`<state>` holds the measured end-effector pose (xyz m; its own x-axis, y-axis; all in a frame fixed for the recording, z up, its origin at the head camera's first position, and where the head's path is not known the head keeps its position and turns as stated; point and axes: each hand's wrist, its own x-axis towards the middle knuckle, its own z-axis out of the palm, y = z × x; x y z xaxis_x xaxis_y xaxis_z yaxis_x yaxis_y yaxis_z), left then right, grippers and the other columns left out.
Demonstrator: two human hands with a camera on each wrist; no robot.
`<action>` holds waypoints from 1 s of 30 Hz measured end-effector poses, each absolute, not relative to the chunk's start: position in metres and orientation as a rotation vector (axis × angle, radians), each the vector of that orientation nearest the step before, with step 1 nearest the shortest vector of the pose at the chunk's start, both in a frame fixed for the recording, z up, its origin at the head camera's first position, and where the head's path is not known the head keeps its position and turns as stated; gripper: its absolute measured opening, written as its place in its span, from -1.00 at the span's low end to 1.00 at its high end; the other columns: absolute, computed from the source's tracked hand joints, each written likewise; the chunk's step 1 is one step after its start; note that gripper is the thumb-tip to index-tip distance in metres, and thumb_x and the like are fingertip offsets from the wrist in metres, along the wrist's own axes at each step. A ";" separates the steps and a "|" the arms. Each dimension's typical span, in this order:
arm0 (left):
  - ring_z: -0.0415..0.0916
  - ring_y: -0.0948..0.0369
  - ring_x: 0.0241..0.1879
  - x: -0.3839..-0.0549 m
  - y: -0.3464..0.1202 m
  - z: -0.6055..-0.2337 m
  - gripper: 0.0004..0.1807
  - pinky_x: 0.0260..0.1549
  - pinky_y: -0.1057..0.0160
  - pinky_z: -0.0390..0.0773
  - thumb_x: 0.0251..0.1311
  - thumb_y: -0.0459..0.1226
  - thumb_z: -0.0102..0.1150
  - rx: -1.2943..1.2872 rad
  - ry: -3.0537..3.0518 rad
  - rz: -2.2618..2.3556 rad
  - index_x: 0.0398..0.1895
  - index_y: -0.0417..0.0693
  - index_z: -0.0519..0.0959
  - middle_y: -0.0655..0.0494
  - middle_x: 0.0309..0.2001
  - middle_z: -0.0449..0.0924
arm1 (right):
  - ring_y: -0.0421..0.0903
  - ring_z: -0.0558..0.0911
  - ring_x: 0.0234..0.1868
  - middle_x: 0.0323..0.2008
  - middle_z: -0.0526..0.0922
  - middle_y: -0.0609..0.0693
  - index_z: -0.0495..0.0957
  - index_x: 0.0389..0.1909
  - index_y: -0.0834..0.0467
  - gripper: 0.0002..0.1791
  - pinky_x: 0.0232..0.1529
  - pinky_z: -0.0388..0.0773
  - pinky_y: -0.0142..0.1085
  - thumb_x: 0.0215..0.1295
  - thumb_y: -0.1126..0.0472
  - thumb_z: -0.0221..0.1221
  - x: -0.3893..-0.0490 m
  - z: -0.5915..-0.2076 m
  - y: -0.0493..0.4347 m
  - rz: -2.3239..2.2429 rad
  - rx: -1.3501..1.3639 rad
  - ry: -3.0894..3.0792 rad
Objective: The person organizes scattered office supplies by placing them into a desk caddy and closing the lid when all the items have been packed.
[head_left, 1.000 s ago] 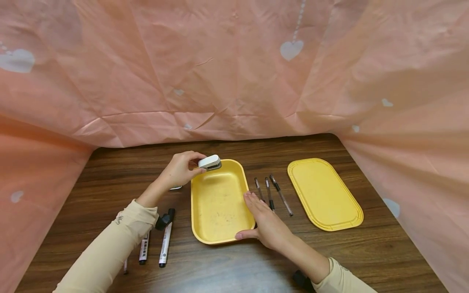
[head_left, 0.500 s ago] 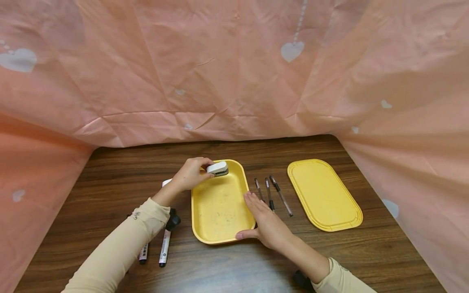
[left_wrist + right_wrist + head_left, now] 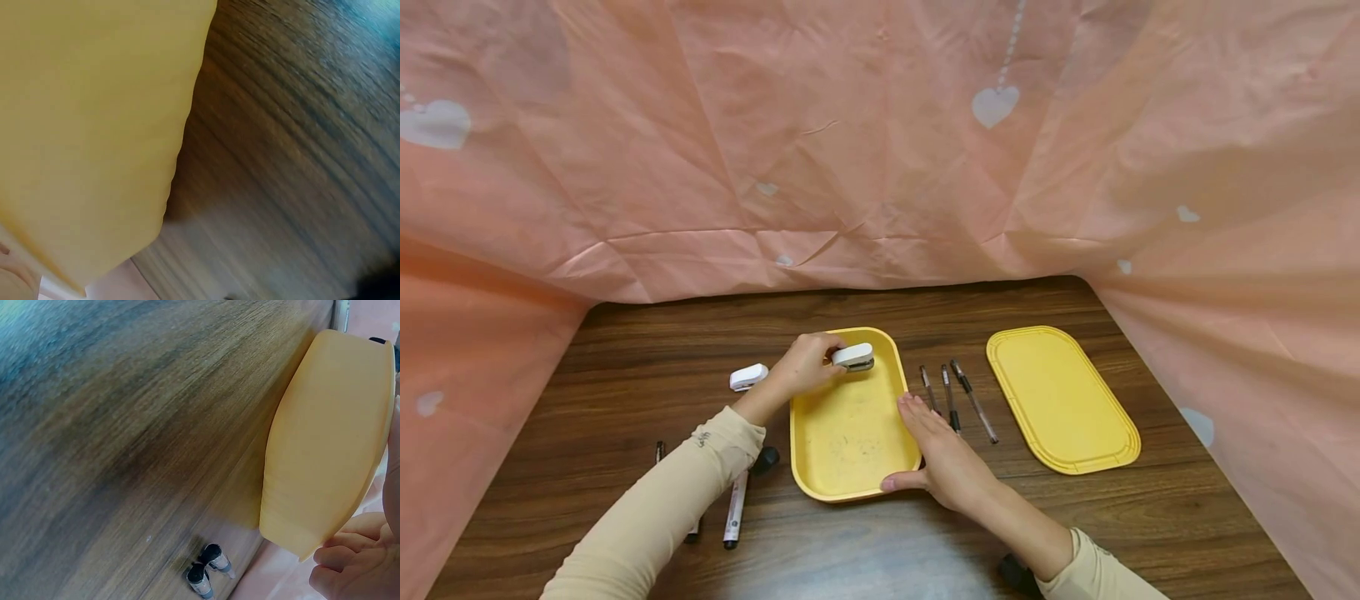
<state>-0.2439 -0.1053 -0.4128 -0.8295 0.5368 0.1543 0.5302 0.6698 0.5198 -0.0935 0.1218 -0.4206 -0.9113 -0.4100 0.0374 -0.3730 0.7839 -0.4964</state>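
My left hand (image 3: 808,364) holds a white stapler (image 3: 853,357) by its left end, low inside the far part of a yellow plastic box (image 3: 799,454). Whether the stapler touches the box floor I cannot tell. My right hand (image 3: 951,458) rests against the near right corner of the box, fingers along the right side and thumb at the front rim. In the right wrist view the fingers (image 3: 350,553) touch the box wall (image 3: 325,444). The left wrist view shows mostly the box wall (image 3: 94,137) and wood, with the stapler out of sight.
A second white stapler (image 3: 748,377) lies left of the box. Markers (image 3: 735,512) lie partly under the left sleeve. Several pens (image 3: 973,402) lie to the right, beside a yellow lid (image 3: 1063,400). Pink cloth (image 3: 880,167) encloses the wooden table's back and sides.
My left hand has carried the stapler from over the far left rim rightward and down into the box. The other stapler has come into fuller view. The right hand has stayed put.
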 end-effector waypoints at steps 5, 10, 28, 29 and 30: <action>0.53 0.20 -0.34 -0.247 -0.101 -0.418 -0.78 -0.30 0.26 0.53 0.03 -0.37 0.36 0.911 2.882 0.851 -0.21 -0.19 0.65 0.02 -0.35 0.65 | 0.15 0.09 0.51 0.48 0.09 0.26 0.09 0.45 0.35 0.18 0.47 0.10 0.05 -0.08 -0.26 0.32 -0.093 -0.421 0.122 -0.783 -0.634 2.897; 0.49 0.22 -0.39 -0.249 -0.098 -0.424 -0.79 -0.35 0.31 0.48 0.02 -0.38 0.36 0.929 2.884 0.827 -0.24 -0.21 0.64 0.03 -0.40 0.64 | 0.14 0.10 0.51 0.47 0.11 0.27 0.10 0.44 0.35 0.18 0.47 0.11 0.05 -0.08 -0.25 0.33 -0.093 -0.421 0.122 -0.774 -0.648 2.906; 0.48 0.19 -0.35 -0.254 -0.090 -0.434 -0.80 -0.31 0.24 0.51 0.10 -0.39 0.30 0.841 2.878 0.807 -0.18 -0.24 0.63 -0.04 -0.30 0.66 | 0.13 0.14 0.50 0.46 0.14 0.26 0.11 0.44 0.35 0.17 0.47 0.12 0.02 -0.10 -0.23 0.35 -0.092 -0.421 0.122 -0.758 -0.665 2.934; 0.48 0.19 -0.35 -0.255 -0.089 -0.434 -0.79 -0.31 0.24 0.51 0.10 -0.39 0.30 0.837 2.879 0.806 -0.18 -0.24 0.63 -0.04 -0.30 0.66 | 0.13 0.14 0.50 0.46 0.14 0.26 0.11 0.44 0.35 0.17 0.47 0.12 0.02 -0.10 -0.23 0.35 -0.092 -0.421 0.122 -0.757 -0.664 2.934; 0.49 0.19 -0.35 -0.255 -0.089 -0.435 -0.79 -0.31 0.23 0.51 0.09 -0.39 0.30 0.840 2.884 0.802 -0.18 -0.24 0.63 -0.04 -0.30 0.66 | 0.14 0.14 0.50 0.46 0.14 0.27 0.11 0.44 0.35 0.17 0.47 0.12 0.02 -0.10 -0.23 0.35 -0.092 -0.420 0.122 -0.758 -0.663 2.932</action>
